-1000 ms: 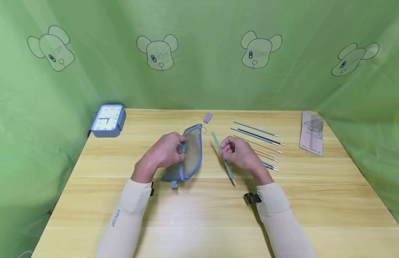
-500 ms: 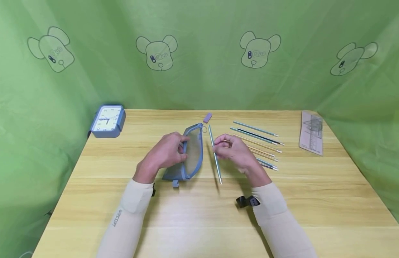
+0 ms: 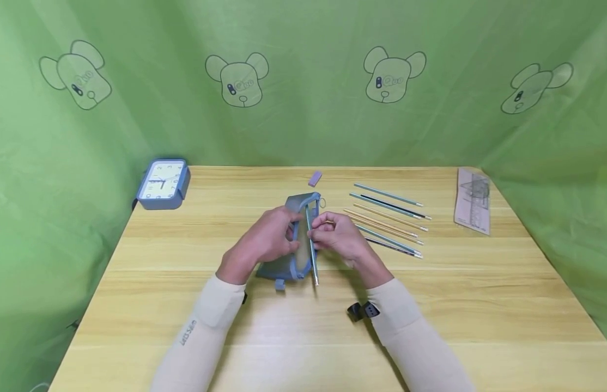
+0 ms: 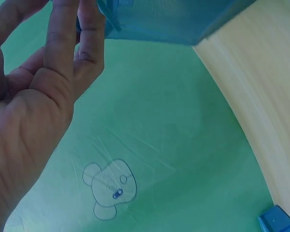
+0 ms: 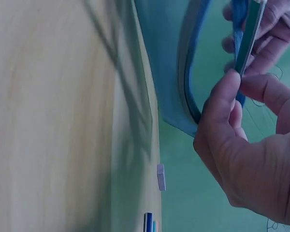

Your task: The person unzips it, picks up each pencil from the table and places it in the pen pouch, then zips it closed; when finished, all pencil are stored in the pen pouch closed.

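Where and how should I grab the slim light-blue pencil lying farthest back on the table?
I'd pinch the slim light-blue pencil mid-shaft from above, fingertips across its narrow sides. It lies flat and straight, with a visible gap before the slim black pencil in front, so both sides look reachable. Your right hand is nearer, but holds a teal-blue pencil.

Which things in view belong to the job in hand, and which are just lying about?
In the job:
blue mesh zip pouch, held by the left hand
thin light-blue pencil, pinched by the right hand
probably the loose blue, black and yellow pencils

Lying about, seemingly:
square blue-framed clock
small purple block eraser
flat pack of clear plastic rulers
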A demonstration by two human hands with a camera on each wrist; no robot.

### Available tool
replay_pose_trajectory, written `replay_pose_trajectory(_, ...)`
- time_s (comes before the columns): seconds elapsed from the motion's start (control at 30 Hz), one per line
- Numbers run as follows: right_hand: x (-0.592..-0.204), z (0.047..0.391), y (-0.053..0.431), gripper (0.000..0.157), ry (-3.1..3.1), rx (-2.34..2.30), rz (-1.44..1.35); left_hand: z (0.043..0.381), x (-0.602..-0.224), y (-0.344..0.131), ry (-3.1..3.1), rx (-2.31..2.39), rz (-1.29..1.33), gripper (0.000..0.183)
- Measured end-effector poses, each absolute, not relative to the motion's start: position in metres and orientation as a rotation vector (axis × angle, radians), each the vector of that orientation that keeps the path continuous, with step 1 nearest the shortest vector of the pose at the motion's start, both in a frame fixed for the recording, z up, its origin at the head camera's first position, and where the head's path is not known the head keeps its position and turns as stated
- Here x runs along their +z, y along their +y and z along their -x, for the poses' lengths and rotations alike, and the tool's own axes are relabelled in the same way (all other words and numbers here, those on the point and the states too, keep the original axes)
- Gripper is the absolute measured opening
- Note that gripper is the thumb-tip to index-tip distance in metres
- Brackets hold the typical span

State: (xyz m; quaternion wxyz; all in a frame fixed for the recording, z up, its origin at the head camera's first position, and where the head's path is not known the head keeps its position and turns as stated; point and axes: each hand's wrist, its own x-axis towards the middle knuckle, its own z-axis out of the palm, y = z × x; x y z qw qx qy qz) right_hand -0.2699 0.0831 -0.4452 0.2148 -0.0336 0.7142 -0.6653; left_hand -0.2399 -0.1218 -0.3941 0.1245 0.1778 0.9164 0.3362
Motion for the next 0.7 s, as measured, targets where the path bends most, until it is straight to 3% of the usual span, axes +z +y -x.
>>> replay_pose_trajectory(0.7, -0.460, 0.269, 0.068, 0.011, 2.159, -2.039, -0.121, 0.238, -0.400, -0.106, 2.615, 1.156, -0.506, 0.067)
